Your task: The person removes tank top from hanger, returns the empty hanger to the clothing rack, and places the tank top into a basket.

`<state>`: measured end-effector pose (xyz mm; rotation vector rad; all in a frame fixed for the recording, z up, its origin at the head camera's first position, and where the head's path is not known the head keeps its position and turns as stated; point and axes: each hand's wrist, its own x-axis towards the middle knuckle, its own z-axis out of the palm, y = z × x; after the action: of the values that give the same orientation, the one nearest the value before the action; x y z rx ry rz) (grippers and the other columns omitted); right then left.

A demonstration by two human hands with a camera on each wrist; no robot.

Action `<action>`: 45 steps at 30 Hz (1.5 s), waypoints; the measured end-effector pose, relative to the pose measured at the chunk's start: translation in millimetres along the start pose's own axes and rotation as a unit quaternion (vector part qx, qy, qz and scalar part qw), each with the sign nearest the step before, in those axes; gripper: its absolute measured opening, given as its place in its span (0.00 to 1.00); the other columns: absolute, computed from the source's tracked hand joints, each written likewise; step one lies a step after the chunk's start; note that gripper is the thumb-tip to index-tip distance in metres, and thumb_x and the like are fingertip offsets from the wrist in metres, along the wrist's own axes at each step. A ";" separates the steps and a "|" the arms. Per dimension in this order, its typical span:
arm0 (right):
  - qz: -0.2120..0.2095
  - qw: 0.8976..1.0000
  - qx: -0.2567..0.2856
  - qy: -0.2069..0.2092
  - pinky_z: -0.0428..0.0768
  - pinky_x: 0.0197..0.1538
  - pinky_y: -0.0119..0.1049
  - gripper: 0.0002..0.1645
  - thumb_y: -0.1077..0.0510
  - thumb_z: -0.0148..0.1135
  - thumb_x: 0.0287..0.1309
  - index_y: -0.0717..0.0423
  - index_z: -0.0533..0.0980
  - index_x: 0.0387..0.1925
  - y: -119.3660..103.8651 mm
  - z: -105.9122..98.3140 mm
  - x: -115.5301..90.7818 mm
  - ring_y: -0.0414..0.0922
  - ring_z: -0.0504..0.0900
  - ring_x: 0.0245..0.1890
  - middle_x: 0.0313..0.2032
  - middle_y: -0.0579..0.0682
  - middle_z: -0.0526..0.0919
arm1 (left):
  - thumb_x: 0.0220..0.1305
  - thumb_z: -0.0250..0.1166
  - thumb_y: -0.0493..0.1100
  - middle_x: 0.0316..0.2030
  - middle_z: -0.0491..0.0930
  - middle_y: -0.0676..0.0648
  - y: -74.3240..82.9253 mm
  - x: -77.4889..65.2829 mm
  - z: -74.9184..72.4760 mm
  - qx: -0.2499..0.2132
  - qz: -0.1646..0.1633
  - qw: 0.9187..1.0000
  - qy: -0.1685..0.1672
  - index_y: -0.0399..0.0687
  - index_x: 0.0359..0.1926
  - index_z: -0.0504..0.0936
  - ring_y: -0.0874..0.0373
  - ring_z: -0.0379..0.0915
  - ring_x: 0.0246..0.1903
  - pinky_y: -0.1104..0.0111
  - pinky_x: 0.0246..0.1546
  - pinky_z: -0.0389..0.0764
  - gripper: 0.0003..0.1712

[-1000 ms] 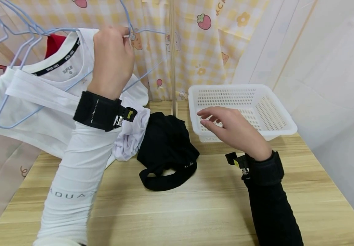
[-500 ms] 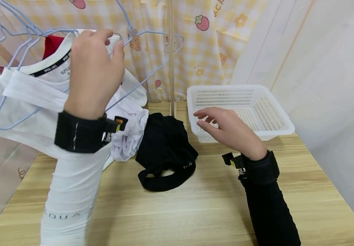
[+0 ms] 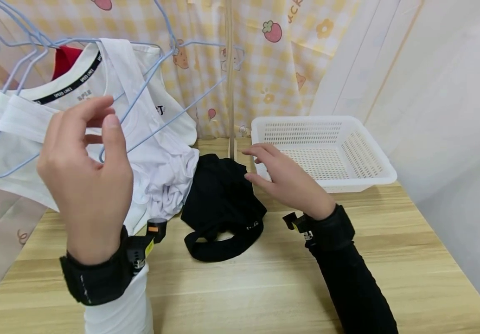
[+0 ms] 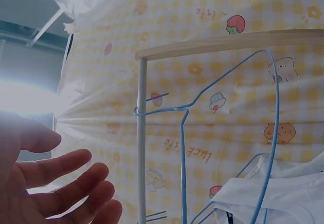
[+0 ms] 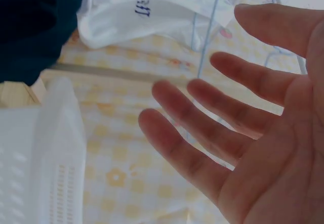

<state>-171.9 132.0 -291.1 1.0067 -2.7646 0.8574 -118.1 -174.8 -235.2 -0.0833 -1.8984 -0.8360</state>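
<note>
My left hand (image 3: 87, 176) is in the air in front of the hanging white top (image 3: 173, 111), its fingers loosely bent and holding nothing. The left wrist view shows that hand's fingers (image 4: 76, 183) spread apart, away from a blue wire hanger (image 4: 183, 158). My right hand (image 3: 287, 178) hovers by the near left side of the white basket (image 3: 365, 181), fingers relaxed; in the right wrist view its palm (image 5: 283, 163) holds nothing. Between the hands, a black garment (image 3: 223, 204) with a band lies on the table beside a crumpled white cloth (image 3: 173, 176).
A wooden rack post (image 3: 230, 83) stands behind the black garment, and in the left wrist view a wooden bar (image 4: 228, 44) runs across the rack's end. Red clothing (image 3: 66, 60) hangs behind the white top. A yellow checked curtain (image 3: 273, 83) backs the wooden table (image 3: 231, 297).
My left hand has let go of the blue hanger near its hook and come down and left, towards me. My right hand has shifted slightly left.
</note>
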 end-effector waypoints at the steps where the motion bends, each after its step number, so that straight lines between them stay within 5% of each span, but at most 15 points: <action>1: -0.001 1.000 -0.001 -0.001 0.81 0.67 0.49 0.34 0.51 0.64 0.79 0.57 0.68 0.78 -1.8 3.1 1.9 0.52 0.80 0.67 0.75 0.54 0.70 | 0.79 0.56 0.53 0.54 0.89 0.54 9.2 -2.5 -5.4 -0.003 -0.007 1.000 0.002 0.63 0.61 0.89 0.56 0.83 0.55 0.79 0.52 0.77 0.20; 9: -0.032 0.999 -0.013 -0.012 0.77 0.73 0.52 0.40 0.48 0.68 0.75 0.55 0.65 0.80 -7.7 32.9 15.3 0.57 0.77 0.70 0.79 0.62 0.64 | 0.79 0.56 0.51 0.56 0.88 0.52 22.1 -6.4 -17.0 -0.018 -0.013 1.000 -0.003 0.58 0.63 0.88 0.55 0.82 0.56 0.80 0.54 0.76 0.21; 14: -0.044 0.993 -0.039 -0.101 0.72 0.78 0.56 0.49 0.41 0.73 0.69 0.49 0.62 0.83 -5.2 60.5 33.2 0.61 0.65 0.80 0.82 0.62 0.58 | 0.80 0.56 0.49 0.57 0.87 0.45 25.6 -6.8 -22.2 -0.007 -0.018 1.000 -0.018 0.52 0.65 0.87 0.53 0.81 0.57 0.81 0.54 0.75 0.22; 21: 0.003 0.958 -0.137 -0.252 0.62 0.78 0.72 0.66 0.36 0.79 0.60 0.42 0.51 0.88 -8.6 91.4 62.0 0.71 0.47 0.85 0.87 0.63 0.39 | 0.80 0.55 0.50 0.59 0.87 0.46 28.9 -9.0 -26.4 -0.006 -0.019 0.999 -0.035 0.53 0.66 0.86 0.54 0.81 0.58 0.81 0.56 0.75 0.22; 25: 0.037 0.938 -0.175 -0.298 0.71 0.75 0.65 0.71 0.37 0.80 0.60 0.39 0.44 0.89 -10.6 104.9 76.8 0.69 0.53 0.84 0.87 0.61 0.34 | 0.80 0.55 0.50 0.59 0.86 0.44 30.6 -11.1 -25.8 -0.006 -0.018 0.999 -0.045 0.51 0.67 0.85 0.50 0.81 0.58 0.82 0.56 0.74 0.23; 30: 0.048 0.921 -0.201 -0.330 0.81 0.67 0.52 0.61 0.44 0.79 0.63 0.35 0.51 0.87 -10.5 113.1 87.5 0.62 0.66 0.77 0.85 0.57 0.49 | 0.80 0.55 0.49 0.59 0.86 0.43 32.1 -12.2 -24.4 -0.009 -0.016 0.999 -0.049 0.49 0.67 0.85 0.48 0.81 0.58 0.82 0.55 0.74 0.23; 36: 0.006 0.924 -0.185 -0.335 0.84 0.57 0.43 0.42 0.60 0.73 0.68 0.41 0.68 0.78 -10.3 113.4 93.4 0.58 0.81 0.61 0.74 0.59 0.65 | 0.80 0.55 0.49 0.59 0.87 0.44 31.4 -11.7 -25.3 -0.009 -0.025 0.998 -0.050 0.51 0.67 0.85 0.50 0.81 0.58 0.81 0.55 0.74 0.22; 45: -0.074 0.919 -0.156 -0.354 0.77 0.69 0.43 0.25 0.71 0.64 0.71 0.50 0.83 0.64 -7.7 104.9 92.9 0.52 0.78 0.65 0.62 0.55 0.83 | 0.81 0.55 0.49 0.58 0.86 0.41 31.2 -11.5 -24.2 -0.009 -0.021 0.998 -0.054 0.47 0.66 0.85 0.49 0.81 0.58 0.82 0.55 0.73 0.23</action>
<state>-227.8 18.7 -352.1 1.6842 -3.1468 -0.0087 -81.1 -161.8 -222.9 -0.1018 -2.0007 -0.8920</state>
